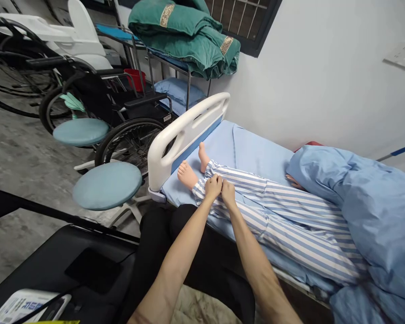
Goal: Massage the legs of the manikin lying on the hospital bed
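Both of my hands are closed, side by side, over the lower part of the near trouser leg. My left hand (213,186) is nearer the ankle, and my right hand (228,192) is beside it, close to touching. Their curled fingers grip at the blue-and-white striped pajama trousers (290,225), though the fingertips are mostly hidden. A figure wearing the trousers lies on the bed. Two bare feet (187,174), smooth and doll-like, stick out of the cuffs towards the footboard (185,130). A light blue quilt (367,202) covers the upper body, and part of a hand (294,182) shows at its edge.
Two round blue stools (107,185) and black wheelchairs (131,135) stand left of the bed. A rack behind them bears folded green quilts (189,40). A white wall (307,81) borders the bed's far side. A black chair (84,265) is at lower left.
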